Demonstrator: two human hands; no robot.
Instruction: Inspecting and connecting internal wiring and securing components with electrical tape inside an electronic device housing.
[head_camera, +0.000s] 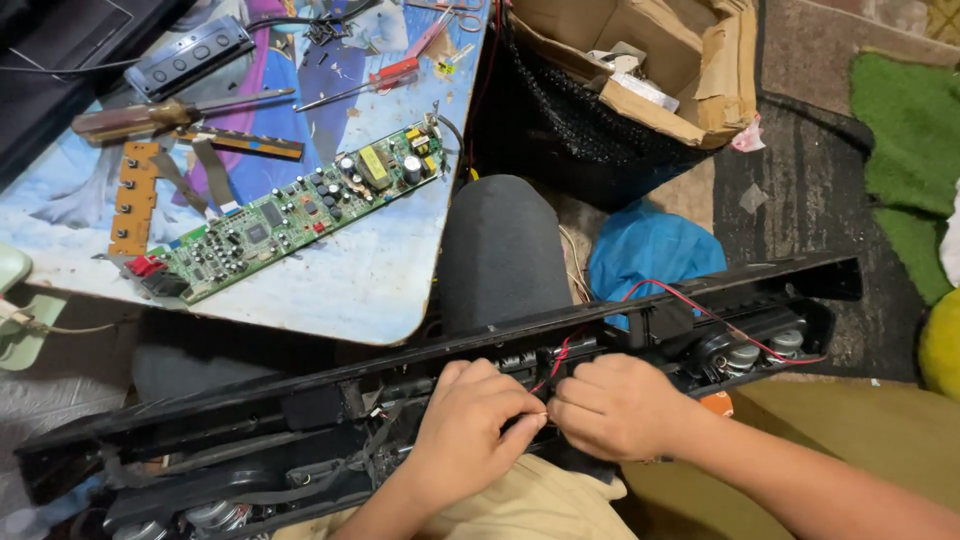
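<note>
A long black speaker housing (300, 400) lies open across my lap, its inside showing round speaker magnets (742, 355) and wiring. My left hand (470, 435) and my right hand (615, 405) meet at the housing's middle, fingertips pinched together on a thin red and black wire (556, 362). A second red wire (700, 305) runs along the housing toward the right end. My knee in dark trousers (495, 250) rises behind the housing.
A low table (380, 290) with a picture top holds a green circuit board (300, 210), an orange strip board (133, 195), a wooden-handled screwdriver (150, 115), a red screwdriver and a black button panel. A torn cardboard box (650, 60), blue bag (645, 250) and green rug (910, 130) lie right.
</note>
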